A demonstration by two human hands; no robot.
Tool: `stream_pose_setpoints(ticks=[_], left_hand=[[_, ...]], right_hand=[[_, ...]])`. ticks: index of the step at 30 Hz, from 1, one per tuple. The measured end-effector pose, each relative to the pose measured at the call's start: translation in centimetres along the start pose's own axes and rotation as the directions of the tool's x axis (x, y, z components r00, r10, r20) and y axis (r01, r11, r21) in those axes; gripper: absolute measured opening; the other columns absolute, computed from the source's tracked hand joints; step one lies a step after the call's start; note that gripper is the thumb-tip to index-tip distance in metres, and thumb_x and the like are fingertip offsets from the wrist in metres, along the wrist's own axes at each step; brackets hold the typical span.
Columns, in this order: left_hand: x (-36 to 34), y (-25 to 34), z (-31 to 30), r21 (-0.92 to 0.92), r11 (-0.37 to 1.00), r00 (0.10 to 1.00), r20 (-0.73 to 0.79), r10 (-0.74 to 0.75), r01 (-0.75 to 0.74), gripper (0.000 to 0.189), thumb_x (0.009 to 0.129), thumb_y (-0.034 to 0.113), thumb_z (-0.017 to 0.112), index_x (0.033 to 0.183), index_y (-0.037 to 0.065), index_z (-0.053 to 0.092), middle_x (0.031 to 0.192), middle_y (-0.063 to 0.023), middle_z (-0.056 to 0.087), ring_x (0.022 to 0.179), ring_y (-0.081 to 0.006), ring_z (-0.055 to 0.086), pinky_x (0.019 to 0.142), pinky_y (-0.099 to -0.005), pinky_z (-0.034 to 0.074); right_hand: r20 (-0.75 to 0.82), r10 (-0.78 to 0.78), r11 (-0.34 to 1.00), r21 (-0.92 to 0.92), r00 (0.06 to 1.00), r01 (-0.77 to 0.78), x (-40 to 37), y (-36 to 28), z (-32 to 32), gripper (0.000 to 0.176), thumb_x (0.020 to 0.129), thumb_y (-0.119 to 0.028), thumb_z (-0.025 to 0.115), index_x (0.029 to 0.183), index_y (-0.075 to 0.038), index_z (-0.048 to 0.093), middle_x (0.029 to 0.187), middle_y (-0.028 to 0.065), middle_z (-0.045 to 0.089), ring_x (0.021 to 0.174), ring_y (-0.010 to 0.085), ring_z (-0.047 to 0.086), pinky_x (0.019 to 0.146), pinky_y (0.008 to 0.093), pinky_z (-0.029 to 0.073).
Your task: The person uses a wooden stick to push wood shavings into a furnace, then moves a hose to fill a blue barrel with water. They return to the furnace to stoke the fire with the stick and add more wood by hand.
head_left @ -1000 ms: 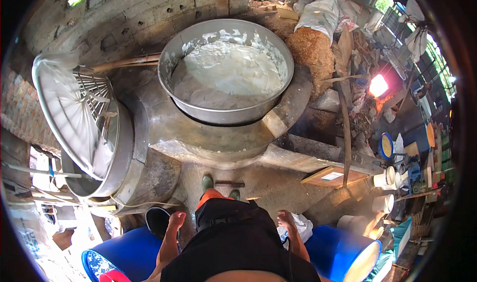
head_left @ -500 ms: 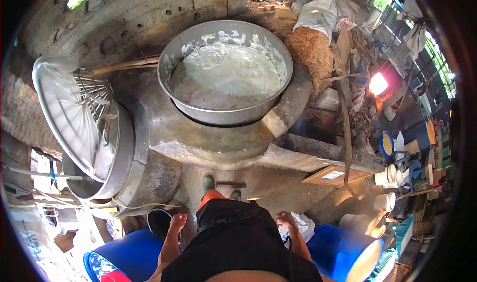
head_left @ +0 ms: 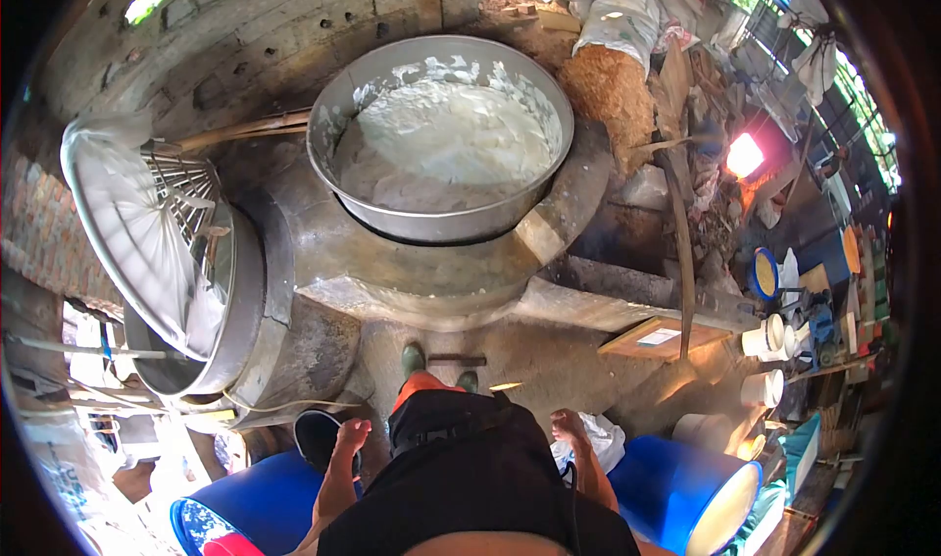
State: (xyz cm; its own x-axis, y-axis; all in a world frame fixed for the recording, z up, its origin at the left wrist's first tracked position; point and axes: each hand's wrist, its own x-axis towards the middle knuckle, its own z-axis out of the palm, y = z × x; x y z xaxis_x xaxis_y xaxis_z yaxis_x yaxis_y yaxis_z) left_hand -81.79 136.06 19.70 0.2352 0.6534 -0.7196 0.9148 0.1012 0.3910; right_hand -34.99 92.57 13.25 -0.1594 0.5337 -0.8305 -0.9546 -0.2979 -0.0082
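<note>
My left hand (head_left: 352,434) hangs beside my body with its fingers curled in, near a dark round bucket (head_left: 316,438) and the left blue drum (head_left: 250,502). On the other side my right hand (head_left: 569,427) is also closed, with no object showing in it. A white plastic bag (head_left: 600,440) lies beneath it. In front of me, apart from both hands, a large metal vat (head_left: 441,225) sits in a masonry stove (head_left: 392,262). Thick white, foamy material (head_left: 461,134) fills much of it.
To the left, a white cloth (head_left: 137,213) on a round frame leans over a second metal vat (head_left: 250,291). A sawdust-like heap (head_left: 610,95) spills from a sack (head_left: 624,22). A wooden pole (head_left: 680,252) stands near a bright fire glow (head_left: 745,155). Another blue drum (head_left: 676,487) lies right.
The view has shifted very slightly, and my right hand sits a little higher. Both hands stay at my sides; the vats and cloth look the same.
</note>
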Motion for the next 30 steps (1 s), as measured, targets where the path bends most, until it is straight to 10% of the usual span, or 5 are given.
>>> stream_pose_setpoints(ticks=[3,17,23,26,30], left_hand=[[2.0,-2.5,1.3,-0.030,0.999,1.000,-0.008,0.025,-0.025,0.037,0.081,0.044,0.054,0.082,0.010,0.069,0.084,-0.0155,0.068,0.085,-0.0326,0.065,0.076,-0.0429,0.050],[1.8,-3.7,0.8,-0.069,0.996,0.998,-0.045,0.051,-0.054,0.043,0.080,0.048,0.052,0.089,0.010,0.069,0.083,-0.0145,0.068,0.084,-0.0329,0.065,0.076,-0.0440,0.050],[2.4,-4.7,-0.5,-0.064,0.996,0.996,0.053,0.065,-0.061,0.033,0.082,0.038,0.061,0.089,0.006,0.068,0.079,-0.0058,0.067,0.070,-0.0171,0.065,0.054,-0.0319,0.052],[3.1,-4.5,-1.4,-0.042,0.996,0.996,0.030,0.082,-0.080,0.045,0.079,0.050,0.049,0.080,0.009,0.069,0.080,-0.0149,0.067,0.085,-0.0343,0.064,0.077,-0.0451,0.049],[4.5,-5.9,-3.6,0.301,0.865,0.907,-0.006,0.422,-0.400,0.045,0.081,0.047,0.048,0.084,0.007,0.068,0.086,-0.0175,0.067,0.088,-0.0361,0.063,0.078,-0.0452,0.048]], right_hand=[[-0.391,-0.521,0.715,-0.686,0.759,0.138,-6.6,1.5,11.5,0.017,0.075,-0.004,0.049,0.087,-0.006,0.062,0.061,0.0019,0.052,0.049,0.0122,0.051,0.041,0.0271,0.041],[-0.352,-0.477,0.729,-0.670,0.805,0.140,-4.6,3.0,7.9,0.012,0.079,-0.014,0.050,0.084,-0.019,0.060,0.054,0.0005,0.050,0.045,0.0149,0.053,0.034,0.0347,0.037],[-0.372,-0.622,0.501,-0.865,0.689,-0.015,-4.4,5.2,8.1,0.033,0.068,0.000,0.061,0.097,-0.013,0.070,0.075,0.0088,0.068,0.058,0.0165,0.064,0.049,0.0318,0.051],[0.052,-0.717,-0.016,-0.998,0.695,0.059,-4.4,6.3,8.5,0.042,0.060,0.002,0.054,0.098,-0.002,0.069,0.062,0.0080,0.060,0.050,0.0146,0.057,0.046,0.0281,0.047],[-0.377,-0.608,0.537,-0.843,0.699,0.012,-5.8,7.4,15.1,0.041,0.061,0.003,0.054,0.099,-0.002,0.068,0.063,0.0076,0.061,0.051,0.0138,0.058,0.046,0.0275,0.049]])
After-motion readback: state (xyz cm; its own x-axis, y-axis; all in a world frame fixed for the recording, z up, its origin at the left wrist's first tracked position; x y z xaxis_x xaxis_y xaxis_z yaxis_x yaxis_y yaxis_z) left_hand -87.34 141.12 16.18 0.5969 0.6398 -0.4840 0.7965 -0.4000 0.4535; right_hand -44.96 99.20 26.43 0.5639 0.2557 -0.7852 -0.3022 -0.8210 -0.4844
